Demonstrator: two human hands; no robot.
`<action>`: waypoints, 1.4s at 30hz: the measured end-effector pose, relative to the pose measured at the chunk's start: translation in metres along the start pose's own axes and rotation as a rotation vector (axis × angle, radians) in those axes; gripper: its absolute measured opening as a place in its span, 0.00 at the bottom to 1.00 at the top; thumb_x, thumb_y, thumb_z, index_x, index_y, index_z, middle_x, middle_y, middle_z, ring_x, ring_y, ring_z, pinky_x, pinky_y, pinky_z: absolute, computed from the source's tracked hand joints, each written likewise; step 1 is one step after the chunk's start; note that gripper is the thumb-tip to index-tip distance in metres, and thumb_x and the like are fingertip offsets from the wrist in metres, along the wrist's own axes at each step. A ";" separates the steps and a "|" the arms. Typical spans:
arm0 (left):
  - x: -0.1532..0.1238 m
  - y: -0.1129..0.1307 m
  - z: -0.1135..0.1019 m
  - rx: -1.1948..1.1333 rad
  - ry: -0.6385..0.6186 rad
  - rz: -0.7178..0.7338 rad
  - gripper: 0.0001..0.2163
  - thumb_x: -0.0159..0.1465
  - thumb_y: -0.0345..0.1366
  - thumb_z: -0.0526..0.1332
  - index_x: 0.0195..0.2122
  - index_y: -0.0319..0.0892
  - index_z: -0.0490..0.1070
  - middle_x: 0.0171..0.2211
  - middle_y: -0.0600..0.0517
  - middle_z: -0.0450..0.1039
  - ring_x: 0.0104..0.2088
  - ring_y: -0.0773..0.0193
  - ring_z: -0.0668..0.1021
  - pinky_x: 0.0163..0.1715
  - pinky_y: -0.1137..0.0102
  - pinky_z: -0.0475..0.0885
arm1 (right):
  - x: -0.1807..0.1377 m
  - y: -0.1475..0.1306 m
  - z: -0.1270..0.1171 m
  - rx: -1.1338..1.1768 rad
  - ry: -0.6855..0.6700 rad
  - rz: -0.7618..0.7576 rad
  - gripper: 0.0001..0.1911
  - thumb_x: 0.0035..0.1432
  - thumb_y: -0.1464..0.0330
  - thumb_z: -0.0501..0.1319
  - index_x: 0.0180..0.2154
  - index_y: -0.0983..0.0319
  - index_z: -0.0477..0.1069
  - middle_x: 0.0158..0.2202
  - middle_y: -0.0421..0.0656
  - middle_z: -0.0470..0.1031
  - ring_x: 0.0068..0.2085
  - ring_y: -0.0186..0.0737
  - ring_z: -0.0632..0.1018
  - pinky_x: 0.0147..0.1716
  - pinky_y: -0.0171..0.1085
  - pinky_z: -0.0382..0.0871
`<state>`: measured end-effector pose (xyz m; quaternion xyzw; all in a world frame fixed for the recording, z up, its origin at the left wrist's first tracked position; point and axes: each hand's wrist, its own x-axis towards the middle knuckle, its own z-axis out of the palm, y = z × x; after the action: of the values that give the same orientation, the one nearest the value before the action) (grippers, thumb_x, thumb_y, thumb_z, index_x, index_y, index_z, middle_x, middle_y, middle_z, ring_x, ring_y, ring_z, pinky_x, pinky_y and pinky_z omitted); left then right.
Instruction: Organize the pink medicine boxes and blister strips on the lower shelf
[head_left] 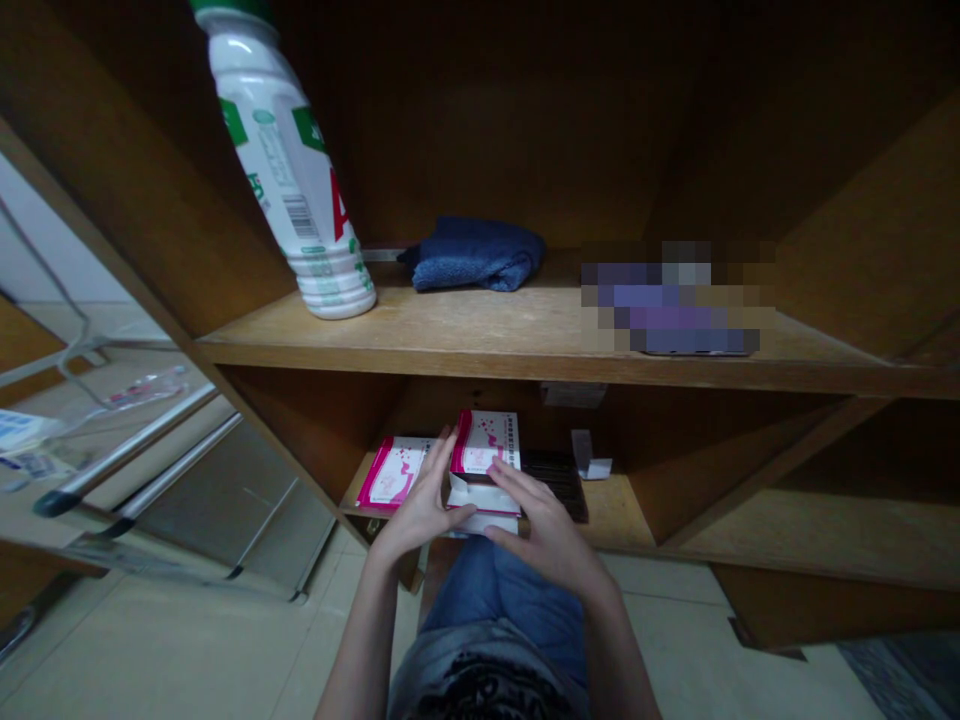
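Observation:
On the lower shelf, a pink-and-white box [487, 441] with printed writing lies on top of an open-ended white box [480, 492], whose flap shows at the front. My left hand [421, 512] is at the left side of these boxes, fingers stretched out and thumb apart. From the right, my right hand [541, 522] reaches over the corner of the boxes with its fingers extended and spread. Its fingertips look close to or touching the box; I cannot tell which. Another pink-and-white box [391, 472] lies left of my left hand, partly behind its fingers.
Above, a wooden shelf [480, 335] carries a white bottle [292, 190], a folded blue cloth [480, 255] and a blurred purple item [667, 305]. A dark slatted item [559, 480] lies right of the boxes. Metal-tube furniture [172, 450] stands at left.

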<state>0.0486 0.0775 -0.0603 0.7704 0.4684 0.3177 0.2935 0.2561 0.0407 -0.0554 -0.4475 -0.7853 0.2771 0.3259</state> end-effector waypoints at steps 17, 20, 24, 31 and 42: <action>0.006 -0.001 0.003 0.109 0.064 0.084 0.25 0.59 0.28 0.53 0.59 0.43 0.60 0.60 0.45 0.62 0.61 0.56 0.62 0.61 0.53 0.55 | -0.021 0.001 0.008 0.114 -0.264 0.161 0.38 0.58 0.58 0.58 0.64 0.60 0.45 0.67 0.47 0.42 0.66 0.46 0.50 0.63 0.48 0.47; 0.006 -0.001 -0.002 0.071 0.020 0.088 0.26 0.58 0.27 0.53 0.59 0.45 0.61 0.60 0.48 0.63 0.62 0.56 0.61 0.61 0.52 0.54 | -0.028 -0.002 0.011 0.137 -0.281 0.179 0.39 0.58 0.56 0.57 0.64 0.59 0.43 0.68 0.46 0.39 0.67 0.45 0.47 0.64 0.49 0.44; 0.005 -0.002 -0.007 0.026 -0.011 0.074 0.25 0.59 0.29 0.53 0.59 0.46 0.61 0.60 0.48 0.62 0.62 0.56 0.61 0.62 0.51 0.53 | -0.043 -0.008 0.010 0.193 -0.285 0.246 0.42 0.57 0.55 0.59 0.65 0.56 0.39 0.68 0.43 0.34 0.67 0.46 0.44 0.64 0.51 0.42; 0.004 -0.003 -0.009 0.003 -0.013 0.022 0.23 0.60 0.28 0.50 0.58 0.45 0.62 0.60 0.49 0.63 0.62 0.59 0.61 0.62 0.53 0.53 | -0.062 0.003 0.002 0.287 -0.111 0.278 0.41 0.56 0.57 0.61 0.64 0.53 0.43 0.67 0.44 0.42 0.66 0.50 0.48 0.62 0.56 0.44; 0.007 -0.003 -0.006 0.044 0.005 0.025 0.24 0.59 0.27 0.51 0.57 0.43 0.63 0.58 0.47 0.65 0.61 0.57 0.63 0.61 0.52 0.55 | -0.032 -0.006 0.052 0.984 0.075 0.283 0.33 0.52 0.58 0.64 0.59 0.53 0.59 0.64 0.44 0.55 0.64 0.43 0.57 0.63 0.51 0.46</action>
<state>0.0444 0.0857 -0.0574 0.7818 0.4663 0.3130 0.2710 0.2263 0.0024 -0.0924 -0.3525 -0.4814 0.6393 0.4851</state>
